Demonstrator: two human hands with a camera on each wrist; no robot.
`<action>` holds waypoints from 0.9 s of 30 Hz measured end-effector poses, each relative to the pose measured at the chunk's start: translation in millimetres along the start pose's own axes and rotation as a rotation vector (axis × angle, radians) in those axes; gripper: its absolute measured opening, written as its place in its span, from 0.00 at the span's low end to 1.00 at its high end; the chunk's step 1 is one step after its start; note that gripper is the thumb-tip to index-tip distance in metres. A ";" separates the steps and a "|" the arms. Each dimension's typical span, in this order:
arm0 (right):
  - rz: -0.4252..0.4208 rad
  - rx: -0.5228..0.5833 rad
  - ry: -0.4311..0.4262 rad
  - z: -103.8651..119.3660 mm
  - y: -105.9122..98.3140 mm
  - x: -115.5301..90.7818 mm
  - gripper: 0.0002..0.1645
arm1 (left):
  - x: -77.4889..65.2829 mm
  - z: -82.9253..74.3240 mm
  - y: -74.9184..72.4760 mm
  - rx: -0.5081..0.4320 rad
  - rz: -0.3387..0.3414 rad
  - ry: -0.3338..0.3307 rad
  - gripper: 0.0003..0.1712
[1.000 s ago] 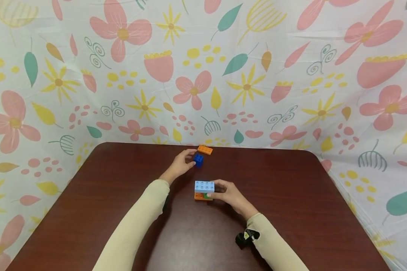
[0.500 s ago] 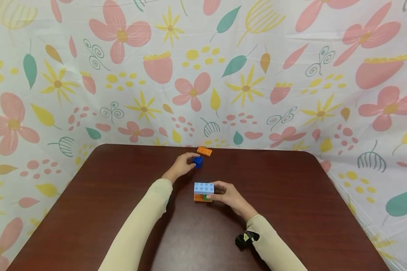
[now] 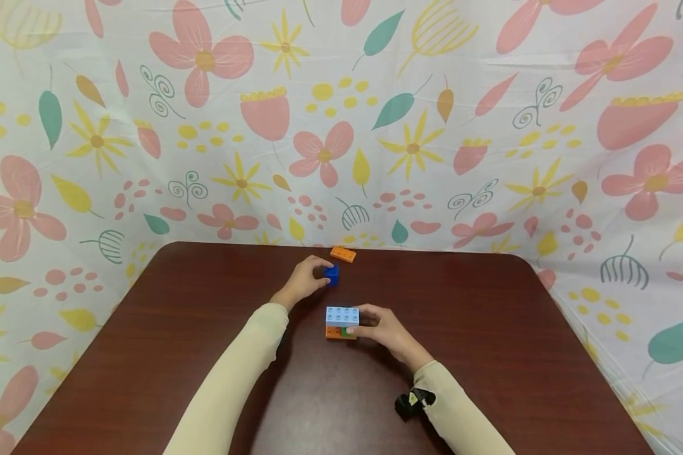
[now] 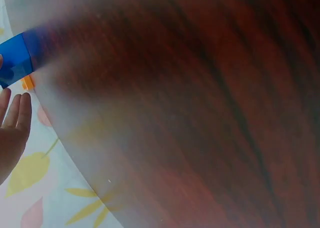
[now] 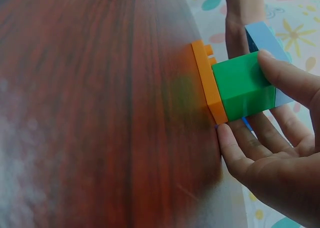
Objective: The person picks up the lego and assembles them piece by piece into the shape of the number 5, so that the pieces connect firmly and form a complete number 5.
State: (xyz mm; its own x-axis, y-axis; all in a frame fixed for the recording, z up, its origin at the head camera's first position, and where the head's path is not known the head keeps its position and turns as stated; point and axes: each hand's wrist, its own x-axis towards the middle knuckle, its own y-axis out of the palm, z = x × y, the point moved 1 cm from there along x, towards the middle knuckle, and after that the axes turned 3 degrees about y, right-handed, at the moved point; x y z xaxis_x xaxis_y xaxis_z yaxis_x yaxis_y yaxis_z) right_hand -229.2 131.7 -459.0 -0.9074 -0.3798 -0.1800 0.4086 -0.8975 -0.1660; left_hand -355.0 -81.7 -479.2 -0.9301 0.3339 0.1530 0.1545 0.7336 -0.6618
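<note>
Backdrop [image 3: 341,82]: floral-print cloth, hanging behind the far edge.
Table [image 3: 467,303]: dark red-brown, glossy; carries stack and loose pieces.
Stack [image 3: 342,321]: nearer the body than the blue block; orange base [image 5: 207,83] at bottom, green block [image 5: 242,85] at right end, light-blue brick [image 3: 342,314] on top. Gap under left end of light-blue brick, with bare orange studs.
Right hand [image 3: 391,331]: fingers grasping the stack, thumb on green block.
Blue block [image 3: 332,276]: beyond the stack, short of the loose orange plate [image 3: 343,254]; contact with table unclear.
Left hand [image 3: 304,279]: thumb and index pinching blue block; other fingers extended in left wrist view.
Loose orange plate: near far edge, apart from both hands.
Step in hand: probably fetching blue block while steadying stack.
Next move: likely calls for bringing blue block to stack and lining up studs, right-hand grip kept firm. Intended spot, gap or top: cannot tell.
</note>
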 end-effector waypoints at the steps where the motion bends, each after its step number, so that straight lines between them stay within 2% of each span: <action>1: 0.000 0.001 0.000 0.3 0.1 -0.3 0.22 | -0.3 -0.3 0.7 -0.002 0.001 -0.001 0.18; 8: -0.007 0.003 0.010 2.0 1.2 -2.5 0.22 | -1.4 1.0 5.4 -0.021 0.017 -0.014 0.12; 11: -0.007 0.003 0.008 -0.7 0.6 -0.2 0.22 | -2.2 0.7 4.8 -0.040 0.010 0.018 0.11; 17: -0.019 0.015 0.008 -21.0 -2.4 12.0 0.24 | -7.1 -0.2 1.5 -0.051 -0.016 0.099 0.09; 27: -0.034 0.011 0.002 -30.5 -4.2 18.5 0.25 | -7.7 4.7 0.5 -0.088 -0.034 0.102 0.09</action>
State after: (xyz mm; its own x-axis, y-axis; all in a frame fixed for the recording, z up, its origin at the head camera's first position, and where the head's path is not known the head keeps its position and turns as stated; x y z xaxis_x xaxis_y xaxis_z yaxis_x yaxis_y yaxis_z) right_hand -244.6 135.3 -491.2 -0.9205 -0.3485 -0.1768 0.3764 -0.9122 -0.1618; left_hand -349.4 -86.7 -484.2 -0.8975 0.3627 0.2510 0.1558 0.7930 -0.5889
